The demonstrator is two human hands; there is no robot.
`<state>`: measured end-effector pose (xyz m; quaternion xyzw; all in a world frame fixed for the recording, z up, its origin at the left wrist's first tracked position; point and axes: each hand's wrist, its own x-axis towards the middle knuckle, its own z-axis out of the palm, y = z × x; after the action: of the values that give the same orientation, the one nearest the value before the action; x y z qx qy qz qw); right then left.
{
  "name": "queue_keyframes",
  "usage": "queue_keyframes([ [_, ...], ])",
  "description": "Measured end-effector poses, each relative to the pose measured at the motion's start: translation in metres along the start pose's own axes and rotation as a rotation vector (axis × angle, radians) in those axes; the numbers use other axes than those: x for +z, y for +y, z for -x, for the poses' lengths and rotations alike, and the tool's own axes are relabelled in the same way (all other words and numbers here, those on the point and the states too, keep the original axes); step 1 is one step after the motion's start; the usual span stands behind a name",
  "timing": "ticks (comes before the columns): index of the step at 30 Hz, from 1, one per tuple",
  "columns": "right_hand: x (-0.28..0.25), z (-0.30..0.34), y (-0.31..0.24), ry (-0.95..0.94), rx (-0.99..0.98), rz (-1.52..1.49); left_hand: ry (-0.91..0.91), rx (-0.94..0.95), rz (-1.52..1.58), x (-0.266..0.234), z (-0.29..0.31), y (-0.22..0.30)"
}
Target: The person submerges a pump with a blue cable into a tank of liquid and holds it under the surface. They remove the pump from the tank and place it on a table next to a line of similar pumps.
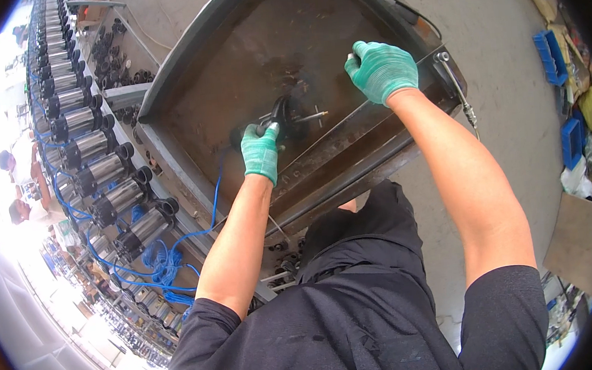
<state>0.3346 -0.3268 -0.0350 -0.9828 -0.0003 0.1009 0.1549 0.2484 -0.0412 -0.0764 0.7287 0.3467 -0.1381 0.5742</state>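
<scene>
My left hand (260, 151), in a green-coated glove, grips a black fitting (279, 111) with its thumb on top. A short metal rod with a brass-coloured tip (315, 116) sticks out to the right of the fitting. Both are over or in the brown, murky water of a large metal tank (194, 36); how deep the fitting's lower part sits is unclear. A blue air hose (218, 184) runs from beside the left hand over the tank's edge. Above the tank's right side, my right hand (382, 70), gloved the same, has its fingers curled in; whatever they might hold is hidden.
A long row of shiny cylindrical pump bodies (110, 168) lines the left, with coiled blue hose (167, 265) beside it. A metal hose fitting (457, 89) stands at the tank's right corner. Blue bins (550, 57) lie far right. Other people (30, 206) are at far left.
</scene>
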Motion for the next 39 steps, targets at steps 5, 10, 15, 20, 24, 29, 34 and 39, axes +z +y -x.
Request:
queue_keyframes([
  [5, -0.001, -0.001, 0.0, 0.006, 0.009, 0.004, 0.004, 0.005, 0.001, 0.001, 0.0, 0.004],
  [10, -0.005, -0.001, -0.005, -0.006, -0.004, 0.003, 0.039, 0.111, -0.038, -0.01, 0.008, 0.011],
  [15, -0.014, 0.006, -0.004, -0.028, 0.004, 0.001, 0.067, 0.214, -0.021, -0.046, 0.051, 0.045],
  [20, -0.015, 0.021, 0.007, 0.052, -0.037, -0.196, 0.108, 0.379, 0.01, -0.072, 0.118, 0.081],
  [24, -0.052, 0.079, -0.062, -0.025, -0.357, -0.971, 0.208, 0.478, -0.007, -0.09, 0.171, 0.106],
  [29, -0.057, 0.135, -0.109, -0.129, -0.624, -0.798, 0.354, 0.63, -0.212, -0.086, 0.21, 0.103],
  [34, -0.052, 0.149, -0.091, -0.298, -0.536, -0.796, 0.35, 0.573, -0.104, -0.061, 0.244, 0.088],
  [39, -0.03, 0.163, -0.051, -0.475, -0.455, -0.82, 0.313, 0.476, -0.235, -0.033, 0.261, 0.057],
])
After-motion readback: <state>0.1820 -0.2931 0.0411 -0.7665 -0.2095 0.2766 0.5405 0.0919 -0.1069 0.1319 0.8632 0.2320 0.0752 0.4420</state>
